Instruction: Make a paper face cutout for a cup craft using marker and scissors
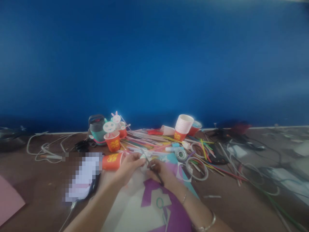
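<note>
My right hand [160, 174] is closed round dark-handled scissors [158, 178], whose thin blades point up and to the left. Just left of the blades, my left hand [130, 166] pinches a small pale piece of paper [144, 160], partly covered by the fingers and blurred. Below both hands lie white sheets [125, 206] and cut purple paper [177, 209]. An orange paper cup [112, 161] rests on its side by my left hand. Behind it, an upright orange cup [112, 142] carries a white rabbit-face cutout [109, 126].
A stack of paper cups [183, 125] stands at the back right. Coloured sticks [145, 138], a tape roll [180, 155] and a coiled pale tube [198, 169] crowd the middle. A phone [83, 177] lies left, cables [44, 148] beyond. A blue wall [154, 64] rises behind.
</note>
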The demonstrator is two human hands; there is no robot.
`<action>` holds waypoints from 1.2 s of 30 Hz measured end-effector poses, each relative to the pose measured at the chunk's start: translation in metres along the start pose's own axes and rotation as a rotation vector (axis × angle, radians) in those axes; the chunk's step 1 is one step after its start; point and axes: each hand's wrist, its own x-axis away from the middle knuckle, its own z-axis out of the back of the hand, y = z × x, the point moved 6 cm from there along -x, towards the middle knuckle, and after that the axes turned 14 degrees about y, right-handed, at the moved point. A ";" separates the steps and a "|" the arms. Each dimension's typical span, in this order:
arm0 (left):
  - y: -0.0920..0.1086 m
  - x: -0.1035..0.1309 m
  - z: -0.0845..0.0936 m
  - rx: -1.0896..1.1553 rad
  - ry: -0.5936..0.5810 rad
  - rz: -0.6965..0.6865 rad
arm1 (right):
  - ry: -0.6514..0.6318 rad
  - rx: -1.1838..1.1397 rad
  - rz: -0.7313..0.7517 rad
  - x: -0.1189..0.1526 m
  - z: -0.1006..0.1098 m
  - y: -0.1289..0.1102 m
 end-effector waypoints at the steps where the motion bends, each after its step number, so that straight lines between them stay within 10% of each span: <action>1: 0.000 0.000 0.000 0.005 -0.001 0.006 | -0.001 0.000 0.001 0.000 0.000 0.000; 36: -0.006 0.001 -0.002 0.073 0.054 0.028 | 0.019 -0.020 -0.007 0.002 -0.001 -0.010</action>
